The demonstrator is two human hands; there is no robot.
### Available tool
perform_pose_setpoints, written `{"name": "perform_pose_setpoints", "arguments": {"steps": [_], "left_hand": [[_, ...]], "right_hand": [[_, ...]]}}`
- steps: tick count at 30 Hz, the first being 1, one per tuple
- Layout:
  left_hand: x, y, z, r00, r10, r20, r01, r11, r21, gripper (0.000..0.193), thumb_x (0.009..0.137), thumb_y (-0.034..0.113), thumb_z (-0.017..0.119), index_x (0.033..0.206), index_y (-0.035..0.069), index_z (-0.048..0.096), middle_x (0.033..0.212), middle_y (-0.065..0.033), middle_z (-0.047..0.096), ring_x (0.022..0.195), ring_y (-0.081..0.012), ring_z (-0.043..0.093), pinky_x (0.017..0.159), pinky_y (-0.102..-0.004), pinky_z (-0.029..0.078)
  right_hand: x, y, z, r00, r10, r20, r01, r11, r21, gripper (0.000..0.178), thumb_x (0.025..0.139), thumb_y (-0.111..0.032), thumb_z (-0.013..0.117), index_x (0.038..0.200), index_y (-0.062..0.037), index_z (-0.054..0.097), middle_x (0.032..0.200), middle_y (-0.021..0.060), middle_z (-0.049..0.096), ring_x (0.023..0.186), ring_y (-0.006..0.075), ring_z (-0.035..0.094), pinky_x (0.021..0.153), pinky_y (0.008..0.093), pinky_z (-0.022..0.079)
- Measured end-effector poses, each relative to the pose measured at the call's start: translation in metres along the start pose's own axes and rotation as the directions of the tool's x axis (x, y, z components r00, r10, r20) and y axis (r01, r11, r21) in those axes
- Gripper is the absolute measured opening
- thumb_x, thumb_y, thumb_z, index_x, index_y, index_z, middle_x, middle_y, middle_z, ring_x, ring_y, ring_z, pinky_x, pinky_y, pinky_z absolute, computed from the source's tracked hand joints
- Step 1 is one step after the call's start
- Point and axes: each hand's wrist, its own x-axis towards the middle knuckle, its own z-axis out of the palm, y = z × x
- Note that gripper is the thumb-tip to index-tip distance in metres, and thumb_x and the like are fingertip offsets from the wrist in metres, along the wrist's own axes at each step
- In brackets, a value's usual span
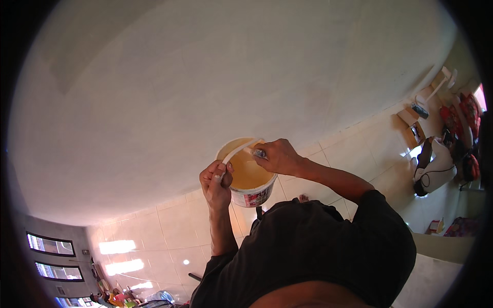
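A round white bucket with a coloured label stands upright below my hands, with yellowish-cream liquid inside. My left hand is closed at the bucket's left side round the lower end of a curved white strip, which looks like the bucket's handle. The strip arches over the opening toward the far rim. Over the right rim, my right hand is closed round a short tool with a greyish, shiny end. A pale part of it points left over the liquid; I cannot make out its kind.
A large pale wall rises just beyond the bucket. Light floor tiles run along its foot. At the right are a paint roller, cardboard boxes, a white-and-black bundle and red items. Windows are at lower left.
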Motion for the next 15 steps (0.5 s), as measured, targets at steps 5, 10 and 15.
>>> {"name": "perform_pose_setpoints", "arguments": {"steps": [5, 10, 15], "left_hand": [[0.001, -0.002, 0.001, 0.998, -0.053, -0.044, 0.054, 0.999, 0.008, 0.025, 0.087, 0.021, 0.057, 0.073, 0.001, 0.056, 0.053, 0.0071, 0.035, 0.044, -0.0027, 0.025, 0.042, -0.0220, 0.017], [0.000, -0.008, 0.002, 0.995, -0.043, -0.085, 0.042, 0.999, -0.012, 0.024, 0.085, 0.018, 0.057, 0.066, 0.007, 0.047, 0.055, 0.0068, 0.034, 0.045, -0.0034, 0.028, 0.041, -0.0210, 0.022], [-0.002, -0.016, -0.008, 0.992, 0.045, -0.117, -0.052, 0.997, -0.056, 0.020, 0.084, 0.015, 0.056, 0.069, 0.005, 0.048, 0.053, 0.0066, 0.032, 0.043, -0.0026, 0.025, 0.040, -0.0207, 0.019]], "right_hand": [[-0.010, -0.006, -0.005, 0.999, -0.031, 0.013, 0.032, 0.990, -0.137, 0.024, 0.077, -0.024, 0.066, 0.093, -0.0060, 0.067, 0.068, 0.0142, 0.064, 0.059, 0.0291, 0.063, 0.055, 0.0367, 0.052], [-0.021, -0.023, -0.049, 0.978, 0.170, 0.120, -0.185, 0.974, 0.128, 0.022, 0.078, -0.023, 0.070, 0.092, -0.0067, 0.068, 0.071, 0.0115, 0.066, 0.059, 0.0214, 0.064, 0.056, 0.0317, 0.051], [-0.023, -0.004, -0.104, 0.981, 0.175, -0.080, -0.098, 0.813, 0.573, 0.014, 0.080, -0.009, 0.070, 0.090, -0.0001, 0.067, 0.076, 0.0085, 0.068, 0.067, 0.0130, 0.064, 0.062, 0.0266, 0.053]]}}
